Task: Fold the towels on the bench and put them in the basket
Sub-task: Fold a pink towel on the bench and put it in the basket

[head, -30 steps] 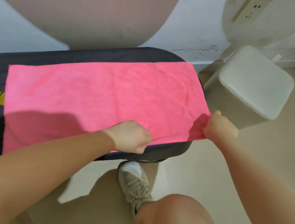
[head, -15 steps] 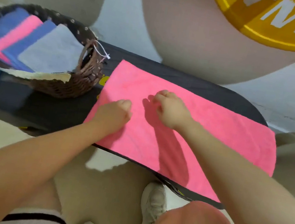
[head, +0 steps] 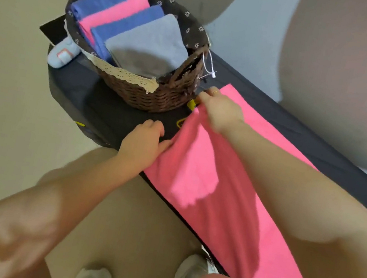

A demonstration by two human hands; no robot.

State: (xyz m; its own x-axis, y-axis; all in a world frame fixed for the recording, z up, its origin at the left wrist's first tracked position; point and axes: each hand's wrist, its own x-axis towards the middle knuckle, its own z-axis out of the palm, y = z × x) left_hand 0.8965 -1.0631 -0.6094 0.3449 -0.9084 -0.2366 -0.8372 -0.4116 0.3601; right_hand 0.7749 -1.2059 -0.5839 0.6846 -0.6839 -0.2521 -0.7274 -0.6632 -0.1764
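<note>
While the pink towel (head: 236, 196) lies along the bench (head: 114, 112), both hands pinch its end beside the basket (head: 160, 96): left hand (head: 144, 141), right hand (head: 222, 113).

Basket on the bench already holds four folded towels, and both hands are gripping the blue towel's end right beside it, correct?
Not quite: the head view shows the left hand and right hand gripping a pink towel, not blue. The basket does hold four folded towels.
</note>
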